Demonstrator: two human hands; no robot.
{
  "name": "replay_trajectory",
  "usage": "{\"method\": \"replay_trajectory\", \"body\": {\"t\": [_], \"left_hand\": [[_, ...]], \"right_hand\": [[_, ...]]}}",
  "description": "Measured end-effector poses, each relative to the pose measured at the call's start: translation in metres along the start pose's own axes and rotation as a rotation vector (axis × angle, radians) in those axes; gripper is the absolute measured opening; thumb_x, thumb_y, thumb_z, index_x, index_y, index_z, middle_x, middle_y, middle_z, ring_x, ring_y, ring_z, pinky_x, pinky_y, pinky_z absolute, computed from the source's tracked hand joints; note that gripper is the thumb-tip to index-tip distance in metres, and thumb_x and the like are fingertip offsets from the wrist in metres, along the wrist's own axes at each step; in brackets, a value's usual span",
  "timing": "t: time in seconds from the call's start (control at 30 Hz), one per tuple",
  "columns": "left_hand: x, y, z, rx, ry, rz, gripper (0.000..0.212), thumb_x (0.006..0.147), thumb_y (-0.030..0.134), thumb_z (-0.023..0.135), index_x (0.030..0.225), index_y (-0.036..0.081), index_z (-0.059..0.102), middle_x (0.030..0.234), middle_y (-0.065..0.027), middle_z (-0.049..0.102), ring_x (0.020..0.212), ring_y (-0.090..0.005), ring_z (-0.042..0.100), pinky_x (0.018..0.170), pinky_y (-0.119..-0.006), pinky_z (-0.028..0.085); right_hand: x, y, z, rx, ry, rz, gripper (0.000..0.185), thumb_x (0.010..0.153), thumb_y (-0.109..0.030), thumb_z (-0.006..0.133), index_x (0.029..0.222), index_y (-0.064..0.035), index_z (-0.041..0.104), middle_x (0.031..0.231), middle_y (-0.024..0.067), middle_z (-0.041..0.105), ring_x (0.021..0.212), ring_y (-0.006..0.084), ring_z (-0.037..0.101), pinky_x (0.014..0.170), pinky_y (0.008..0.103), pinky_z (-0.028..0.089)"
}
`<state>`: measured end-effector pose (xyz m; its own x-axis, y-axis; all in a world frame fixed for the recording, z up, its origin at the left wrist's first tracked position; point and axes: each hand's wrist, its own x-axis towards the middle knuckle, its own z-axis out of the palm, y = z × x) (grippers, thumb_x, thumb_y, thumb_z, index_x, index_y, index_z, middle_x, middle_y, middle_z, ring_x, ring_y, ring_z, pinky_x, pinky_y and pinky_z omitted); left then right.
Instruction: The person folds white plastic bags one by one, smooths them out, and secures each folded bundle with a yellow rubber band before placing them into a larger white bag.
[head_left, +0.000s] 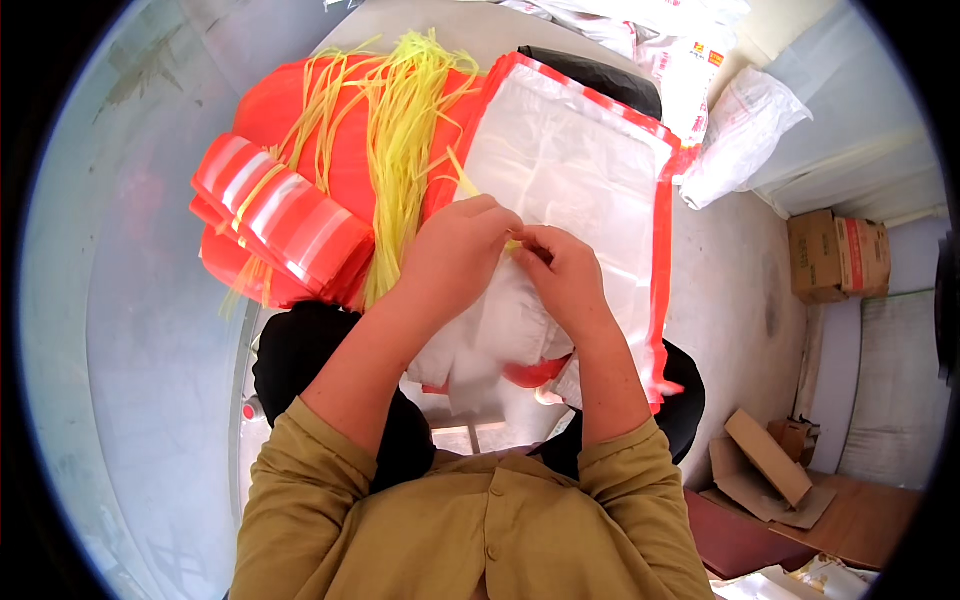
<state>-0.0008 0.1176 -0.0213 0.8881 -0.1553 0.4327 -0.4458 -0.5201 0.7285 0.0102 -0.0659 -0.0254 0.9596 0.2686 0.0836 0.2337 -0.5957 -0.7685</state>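
Note:
My left hand (461, 251) and my right hand (564, 274) meet over a stack of clear plastic sheets or bags with red edges (570, 157). Between the fingertips of both hands a yellow plastic strip (466, 176) is pinched; one end sticks up beyond my left hand. Under my hands lies a bunched, folded white plastic bundle (511, 322), partly hidden by them. To the left, a hank of yellow strips (405, 142) lies across red plastic (341, 135). A folded red-and-white striped bundle (281, 214), tied with a yellow strip, rests nearest the left side.
A black plastic roll (592, 75) lies behind the stack. White printed sacks (686, 75) and a crumpled white bag (750, 131) are at the far right. Cardboard boxes (836, 255) stand by the right wall, with an opened carton (769, 472) lower down. My knees flank the work surface.

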Motion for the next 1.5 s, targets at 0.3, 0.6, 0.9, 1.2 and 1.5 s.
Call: {"method": "replay_trajectory", "body": {"t": [0.3,0.6,0.9,1.2,1.5], "left_hand": [[0.0,0.012,0.007,0.032,0.234,-0.012,0.024,0.085,-0.004,0.062,0.107,0.005,0.067,0.113,-0.0159,0.066,0.089,-0.0353,0.067,0.08,-0.041,0.054],[-0.002,0.0,0.02,0.026,-0.052,-0.061,0.022,0.087,0.006,0.069,0.108,0.005,0.067,0.106,-0.0129,0.07,0.095,-0.0359,0.065,0.085,-0.044,0.052],[0.001,-0.001,0.021,-0.087,-0.071,-0.277,0.017,0.091,0.018,0.073,0.09,0.002,0.07,0.087,-0.0136,0.065,0.08,-0.0334,0.062,0.072,-0.041,0.049],[-0.003,-0.006,0.021,0.223,-0.15,-0.049,0.012,0.089,0.015,0.068,0.093,0.003,0.065,0.088,-0.0151,0.062,0.086,-0.0384,0.063,0.073,-0.048,0.051],[-0.005,0.003,0.01,0.205,-0.244,-0.024,0.013,0.089,0.011,0.066,0.098,0.003,0.062,0.092,-0.0139,0.06,0.09,-0.0371,0.062,0.077,-0.048,0.051]], "right_hand": [[0.002,0.005,0.002,0.072,-0.01,0.075,0.02,0.095,-0.016,0.064,0.109,-0.0042,0.072,0.098,0.0171,0.071,0.089,0.0346,0.067,0.08,0.0407,0.052],[0.004,0.013,0.0,0.275,-0.052,0.1,0.021,0.098,-0.015,0.061,0.113,-0.0029,0.069,0.098,0.0131,0.071,0.092,0.0254,0.068,0.086,0.0363,0.052],[-0.001,0.021,-0.004,0.397,-0.073,0.102,0.016,0.097,0.001,0.064,0.112,-0.0042,0.062,0.093,-0.0029,0.058,0.084,0.0064,0.053,0.077,0.0231,0.046],[-0.005,0.01,0.0,0.028,0.077,-0.197,0.036,0.086,0.001,0.065,0.12,-0.0107,0.068,0.098,0.0115,0.065,0.087,0.0305,0.065,0.076,0.0388,0.053],[-0.008,0.008,0.003,0.007,0.116,-0.185,0.035,0.084,0.002,0.065,0.117,-0.009,0.069,0.102,0.0128,0.067,0.092,0.0323,0.066,0.078,0.0415,0.054]]}}
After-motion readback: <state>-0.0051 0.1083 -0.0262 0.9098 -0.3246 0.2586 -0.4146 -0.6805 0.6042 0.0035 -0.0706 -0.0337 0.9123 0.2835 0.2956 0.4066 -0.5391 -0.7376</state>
